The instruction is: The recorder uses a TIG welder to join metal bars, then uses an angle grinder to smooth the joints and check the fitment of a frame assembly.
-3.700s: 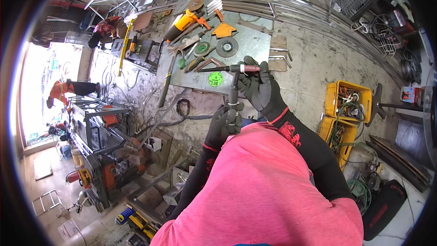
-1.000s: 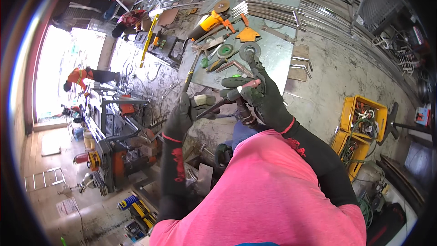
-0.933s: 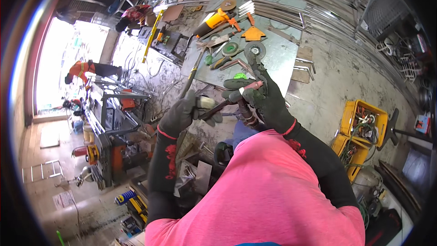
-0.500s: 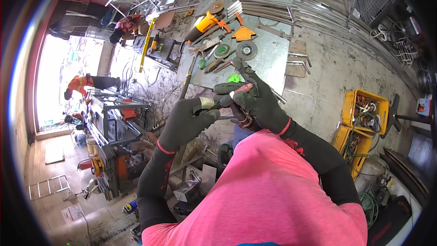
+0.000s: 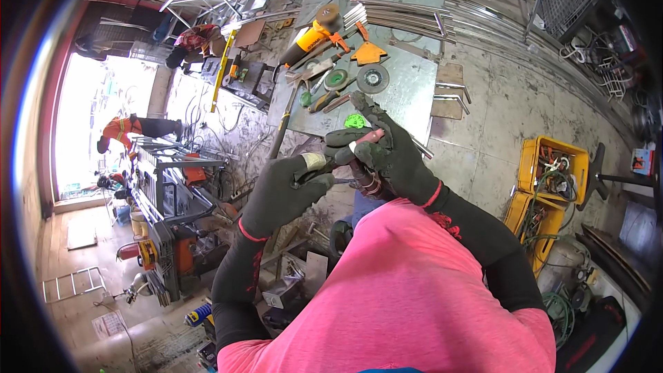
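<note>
In front of my pink-shirted chest, both hands meet in dark work gloves with red cuffs. My left hand [image 5: 284, 192] curls its thumb and fingers close to the other hand; pale tape [image 5: 315, 161] wraps one finger. What lies in its pinch is hidden. My right hand [image 5: 395, 155] has one finger stretched upward and others bent toward the left hand. Across it lies a pinkish-brown piece [image 5: 371, 137] with a pale end; I cannot tell whether it is a bare finger or something held. Below hangs a dark brown banded thing [image 5: 369, 181], its kind unclear.
Ahead, a metal-topped table [image 5: 407, 107] bears a yellow angle grinder [image 5: 307, 40], an orange magnet square [image 5: 369, 53], a grinding disc [image 5: 373, 78] and metal tubes. Yellow crates [image 5: 554, 169] stand at right. Two people work at far left, one in orange [image 5: 119, 128].
My left hand has shifted slightly down and left, its fingers a little looser. The right hand keeps almost the same pose.
</note>
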`<action>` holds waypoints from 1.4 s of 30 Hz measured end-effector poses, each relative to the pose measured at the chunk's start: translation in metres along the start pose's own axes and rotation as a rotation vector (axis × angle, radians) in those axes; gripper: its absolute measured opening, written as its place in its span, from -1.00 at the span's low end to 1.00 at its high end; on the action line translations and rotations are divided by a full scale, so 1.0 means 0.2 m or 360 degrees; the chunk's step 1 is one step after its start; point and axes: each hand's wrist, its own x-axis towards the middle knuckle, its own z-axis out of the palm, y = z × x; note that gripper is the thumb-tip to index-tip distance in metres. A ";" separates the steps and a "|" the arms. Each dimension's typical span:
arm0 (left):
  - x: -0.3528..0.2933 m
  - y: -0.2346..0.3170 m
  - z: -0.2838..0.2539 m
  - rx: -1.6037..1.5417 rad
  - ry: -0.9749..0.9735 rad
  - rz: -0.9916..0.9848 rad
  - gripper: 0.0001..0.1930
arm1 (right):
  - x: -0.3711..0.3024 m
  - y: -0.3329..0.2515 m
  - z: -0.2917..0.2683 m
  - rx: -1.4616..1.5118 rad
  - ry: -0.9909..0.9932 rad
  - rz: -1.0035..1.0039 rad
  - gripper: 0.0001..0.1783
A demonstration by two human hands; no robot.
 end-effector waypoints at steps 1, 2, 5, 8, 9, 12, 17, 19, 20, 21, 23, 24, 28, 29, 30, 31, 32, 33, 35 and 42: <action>-0.02 0.00 0.00 -0.0086 0.0007 -0.0004 -0.81 | -0.01 0.00 0.02 0.0000 0.0001 -0.0002 -0.39; 0.00 -0.13 0.01 0.0152 0.0198 0.0341 -0.81 | -0.01 0.00 0.03 -0.0004 0.0001 -0.0007 -0.35; 0.02 -0.53 0.03 0.0694 0.0523 0.1076 -0.78 | -0.04 -0.03 0.11 -0.0076 -0.0051 0.0078 -0.24; 0.01 -0.40 0.01 0.0318 0.0288 0.0836 -0.74 | -0.04 -0.02 0.07 -0.0007 -0.0127 0.0224 -0.11; -0.01 -0.28 0.03 -0.0141 0.0172 0.0404 -0.73 | -0.03 -0.01 0.04 -0.0025 -0.0132 0.0248 -0.10; -0.05 -0.12 0.10 0.0179 0.0480 0.0338 -0.75 | -0.01 0.02 0.02 -0.0207 -0.0052 0.0221 -0.22; -0.09 -0.05 0.10 0.0023 0.0278 0.0116 -0.73 | -0.04 0.00 0.06 -0.0143 -0.0008 0.0270 -0.24; -0.07 -0.22 0.04 -0.0372 -0.0040 0.0010 -0.71 | -0.06 0.02 0.06 -0.0127 -0.0095 0.0308 -0.18; -0.06 -0.33 0.04 -0.0620 -0.0202 -0.0041 -0.70 | -0.06 0.02 0.07 -0.0112 -0.0141 0.0328 -0.16; -0.06 -0.45 0.07 -0.0970 -0.0374 -0.0044 -0.69 | -0.06 0.01 0.09 -0.0089 -0.0195 0.0353 -0.14; -0.05 -0.60 0.13 -0.1274 -0.0498 -0.0022 -0.68 | -0.06 0.00 0.11 -0.0019 -0.0240 0.0384 -0.13; -0.06 -0.59 0.16 -0.1222 -0.0448 0.0000 -0.67 | -0.06 0.00 0.10 0.0030 -0.0236 0.0386 -0.13; -0.10 -0.31 0.23 -0.0822 0.0144 -0.0090 -0.70 | -0.03 0.11 0.03 0.0042 -0.0222 0.0283 -0.15; -0.10 -0.31 0.23 -0.0728 0.0128 -0.0068 -0.71 | -0.03 0.12 0.03 -0.0011 -0.0229 0.0317 -0.16; -0.10 -0.31 0.23 -0.0637 0.0118 -0.0053 -0.72 | -0.03 0.12 0.03 -0.0061 -0.0243 0.0358 -0.17; -0.11 -0.31 0.23 -0.0547 0.0107 -0.0038 -0.73 | -0.03 0.12 0.04 -0.0110 -0.0256 0.0399 -0.18; -0.12 -0.33 0.25 -0.0432 0.0207 -0.0035 -0.73 | -0.03 0.13 0.05 -0.0077 -0.0274 0.0388 -0.19; -0.12 -0.36 0.29 -0.0314 0.0299 -0.0020 -0.74 | -0.03 0.12 0.05 -0.0050 -0.0284 0.0370 -0.20; -0.14 -0.38 0.36 -0.0050 0.0533 0.0088 -0.76 | -0.02 0.13 0.06 -0.0051 -0.0322 0.0369 -0.21; -0.17 -0.32 0.37 -0.1252 0.0242 -0.0166 -0.76 | 0.01 0.15 0.04 -0.0257 -0.0522 0.0469 -0.20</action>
